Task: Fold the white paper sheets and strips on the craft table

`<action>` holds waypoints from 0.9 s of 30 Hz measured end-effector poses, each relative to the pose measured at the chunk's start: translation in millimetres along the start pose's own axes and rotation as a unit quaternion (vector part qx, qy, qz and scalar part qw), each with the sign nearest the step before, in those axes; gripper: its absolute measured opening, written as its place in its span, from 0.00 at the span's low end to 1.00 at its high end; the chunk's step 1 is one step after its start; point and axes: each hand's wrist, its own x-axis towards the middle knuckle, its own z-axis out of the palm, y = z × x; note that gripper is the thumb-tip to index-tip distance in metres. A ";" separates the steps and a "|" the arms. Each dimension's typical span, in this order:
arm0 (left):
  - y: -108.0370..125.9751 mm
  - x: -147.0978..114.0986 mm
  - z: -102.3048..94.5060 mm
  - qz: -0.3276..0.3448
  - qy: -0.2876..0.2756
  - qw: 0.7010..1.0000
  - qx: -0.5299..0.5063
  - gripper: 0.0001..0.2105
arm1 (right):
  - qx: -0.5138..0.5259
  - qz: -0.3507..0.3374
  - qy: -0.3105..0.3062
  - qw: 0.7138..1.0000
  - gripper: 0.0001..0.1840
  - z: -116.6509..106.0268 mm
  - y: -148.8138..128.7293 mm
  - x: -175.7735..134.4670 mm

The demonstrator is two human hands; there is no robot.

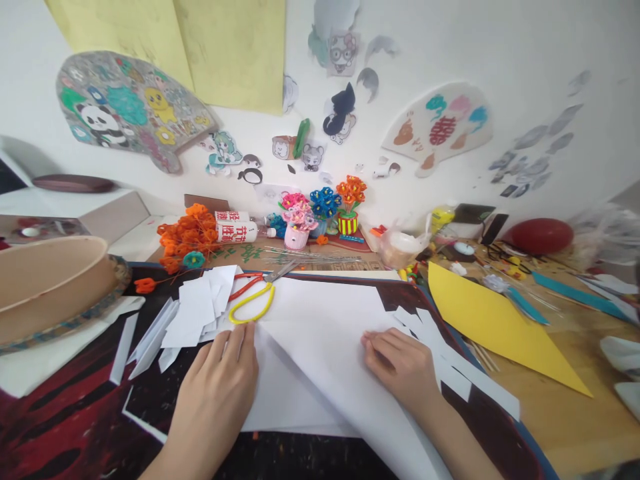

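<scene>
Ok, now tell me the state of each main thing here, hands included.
White sheet, partly folded over.
Scissors, lying down; blade opening unclear.
Paper slips, loosely piled.
Paper strips, overlapping.
Yellow sheet, lying flat.
Striped pot, upright, holding orange flowers.
Left hand, palm down.
Right hand, fingers curled.

Your paper sheet (325,313) is plain white; your scissors (269,277) combine red, yellow and grey; your flowerpot (348,224) is yellow-striped.

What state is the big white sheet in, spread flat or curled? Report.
Partly curled: the sheet bends up beside the right hand, its slanting edge crossing white paper beneath.
</scene>
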 end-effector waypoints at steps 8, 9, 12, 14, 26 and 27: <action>2.5 7.9 -1.8 0.046 0.066 0.989 -0.124 0.19 | -0.003 0.001 0.004 1.000 0.12 1.4 1.6 -1.4; 4.2 9.0 -2.3 0.071 0.061 0.986 -0.137 0.19 | -0.002 0.001 0.003 1.000 0.12 1.4 1.5 -1.3; 7.6 9.0 -1.6 0.120 0.033 0.979 -0.161 0.20 | -0.002 -0.001 0.000 1.000 0.11 0.9 1.3 -1.0; 8.0 6.9 0.8 0.120 0.018 0.978 -0.171 0.19 | -0.002 -0.002 -0.001 1.000 0.11 0.6 1.5 -0.7; 5.9 1.7 17.7 0.108 0.014 0.979 -0.170 0.20 | -0.004 0.000 -0.004 1.000 0.11 0.6 3.4 -0.6; 5.8 1.7 18.5 0.109 0.016 0.979 -0.171 0.20 | -0.003 0.001 -0.004 1.000 0.11 0.7 3.5 -0.6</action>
